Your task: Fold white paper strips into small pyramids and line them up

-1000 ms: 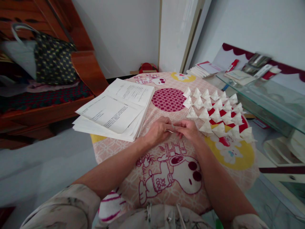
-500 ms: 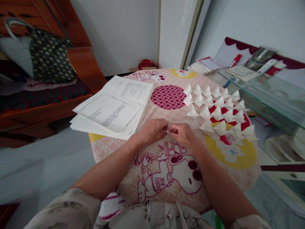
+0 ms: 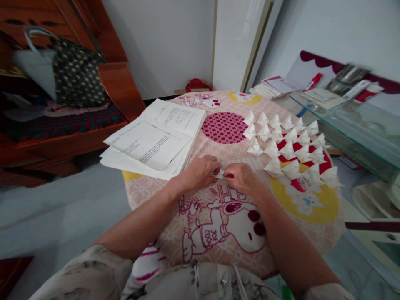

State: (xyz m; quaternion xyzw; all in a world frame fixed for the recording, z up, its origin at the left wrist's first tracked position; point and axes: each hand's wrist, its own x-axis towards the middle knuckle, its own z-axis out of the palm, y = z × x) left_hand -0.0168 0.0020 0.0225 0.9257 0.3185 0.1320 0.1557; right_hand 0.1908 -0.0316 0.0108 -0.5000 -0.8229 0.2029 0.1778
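Over the middle of the cloth-covered table (image 3: 175, 216), my left hand (image 3: 204, 168) and my right hand (image 3: 239, 176) pinch a small folded piece of white paper (image 3: 219, 174) between them. Only a sliver of the paper shows; the fingers cover the rest. To the left lies a stack of printed paper sheets (image 3: 156, 143), open like a book, near my left hand. Right of my right hand stand several rows of pointed white folded-paper pieces (image 3: 287, 150).
A glass shelf (image 3: 350, 129) at the right holds a red marker (image 3: 312, 82), metal bowls and papers. More booklets (image 3: 275, 86) lie at the table's far right edge. At the left stands a wooden bench (image 3: 115, 87) with a patterned bag (image 3: 78, 75).
The view has shifted slightly, so things appear a little further right. My hands stay together on the paper, and a bit more of its white surface shows between them.
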